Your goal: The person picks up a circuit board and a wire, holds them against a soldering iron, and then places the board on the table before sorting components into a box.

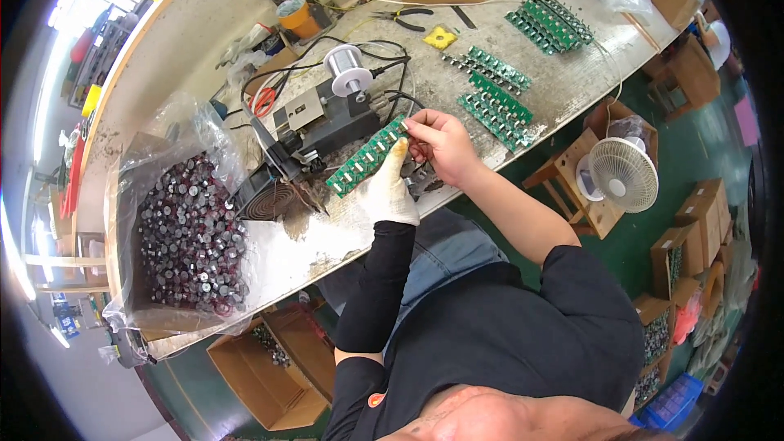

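A long green circuit board strip (357, 167) with a row of small pale parts is held up at a slant over the near edge of the bench. My left hand (392, 193), in a white glove with a stained thumb, grips it from below, thumb lying along its face. My bare right hand (445, 147) pinches the strip's upper right end; whether a small part is also between the fingertips cannot be made out. Just beyond the strip stands a black solder-feeding machine (347, 118) carrying a white spool of wire (347, 69).
A plastic-lined box (192, 233) of small round parts with reddish wires stands at left. More board strips (496, 106) lie right of the machine, a stack of boards (549, 23) beyond. Pliers (406, 18), a yellow sponge (440, 37) and an orange cup (299, 20) sit behind; a fan (622, 173) stands right.
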A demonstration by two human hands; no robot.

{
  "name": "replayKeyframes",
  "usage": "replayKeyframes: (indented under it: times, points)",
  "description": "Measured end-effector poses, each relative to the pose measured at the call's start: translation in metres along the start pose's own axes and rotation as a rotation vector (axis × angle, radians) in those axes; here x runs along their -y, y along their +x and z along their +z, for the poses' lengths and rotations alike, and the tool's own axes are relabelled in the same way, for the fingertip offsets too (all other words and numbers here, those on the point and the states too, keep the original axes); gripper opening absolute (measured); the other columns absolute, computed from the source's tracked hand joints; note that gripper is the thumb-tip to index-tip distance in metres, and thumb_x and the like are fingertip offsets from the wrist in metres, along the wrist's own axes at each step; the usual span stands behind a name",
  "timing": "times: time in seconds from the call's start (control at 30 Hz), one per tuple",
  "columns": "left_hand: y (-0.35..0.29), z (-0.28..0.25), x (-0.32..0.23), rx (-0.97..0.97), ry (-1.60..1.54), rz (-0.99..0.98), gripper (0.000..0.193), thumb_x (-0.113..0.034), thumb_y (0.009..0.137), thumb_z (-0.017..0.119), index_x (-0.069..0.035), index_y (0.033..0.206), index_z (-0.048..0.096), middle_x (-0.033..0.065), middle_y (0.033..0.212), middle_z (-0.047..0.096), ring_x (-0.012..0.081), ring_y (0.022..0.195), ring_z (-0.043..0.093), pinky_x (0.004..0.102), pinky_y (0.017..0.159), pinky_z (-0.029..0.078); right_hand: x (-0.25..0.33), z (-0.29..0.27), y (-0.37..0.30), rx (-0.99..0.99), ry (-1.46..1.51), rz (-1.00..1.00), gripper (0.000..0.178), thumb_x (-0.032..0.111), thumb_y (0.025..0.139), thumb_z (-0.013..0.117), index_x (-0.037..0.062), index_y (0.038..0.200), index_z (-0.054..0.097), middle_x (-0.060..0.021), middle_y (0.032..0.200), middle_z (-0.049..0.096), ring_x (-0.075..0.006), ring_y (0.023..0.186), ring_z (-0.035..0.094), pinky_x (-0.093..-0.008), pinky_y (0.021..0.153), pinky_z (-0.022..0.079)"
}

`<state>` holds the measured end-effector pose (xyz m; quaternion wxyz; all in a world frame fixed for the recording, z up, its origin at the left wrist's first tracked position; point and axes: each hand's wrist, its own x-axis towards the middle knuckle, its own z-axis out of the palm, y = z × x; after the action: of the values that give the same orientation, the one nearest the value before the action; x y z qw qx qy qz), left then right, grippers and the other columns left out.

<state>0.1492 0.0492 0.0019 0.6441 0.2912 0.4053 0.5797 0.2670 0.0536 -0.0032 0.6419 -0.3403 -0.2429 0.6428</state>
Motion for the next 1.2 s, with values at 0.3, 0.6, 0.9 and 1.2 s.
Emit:
replayKeyframes:
  times: [0.3,0.6,0.9,1.2]
  points:
    - [0.007,0.005,-0.012,0.140,-0.112,-0.115,0.010,-0.011,0.086,0.064,-0.004,0.093,0.067,0.0044,0.080,0.068,0.0134,0.062,0.062,0.0250,0.053,0.047,0.007,-0.010,0.005,0.110,0.302,0.227,0.015,0.018,0.095,0.053,0.0043,0.094,0.059,-0.0034,0.077,0.059,-0.0135,0.066,0.054,-0.0260,0.059,0.045]
    - [0.008,0.005,-0.001,0.070,0.038,0.057,0.013,0.000,0.081,0.067,-0.001,0.094,0.065,0.0039,0.084,0.067,0.0118,0.069,0.062,0.0255,0.059,0.050,0.014,-0.001,0.001,0.148,0.263,0.275,0.019,0.030,0.093,0.060,0.0108,0.088,0.059,0.0017,0.073,0.055,-0.0094,0.058,0.045,-0.0241,0.051,0.035]
    - [-0.005,0.011,-0.020,0.061,0.041,0.162,0.018,0.004,0.076,0.070,0.001,0.094,0.068,0.0072,0.089,0.069,0.0137,0.077,0.065,0.0257,0.071,0.050,0.012,0.009,-0.002,-0.023,0.229,0.065,0.010,0.013,0.090,0.062,0.0056,0.098,0.061,-0.0034,0.090,0.066,-0.0116,0.071,0.062,-0.0253,0.065,0.051]
    - [0.018,0.004,-0.014,0.155,-0.235,-0.182,0.020,0.004,0.080,0.066,0.002,0.100,0.065,0.0119,0.090,0.069,0.0209,0.075,0.067,0.0302,0.066,0.055,-0.003,-0.015,0.022,0.122,0.355,0.154,0.017,0.024,0.092,0.061,0.0069,0.095,0.060,-0.0013,0.081,0.062,-0.0117,0.074,0.060,-0.0223,0.068,0.045]
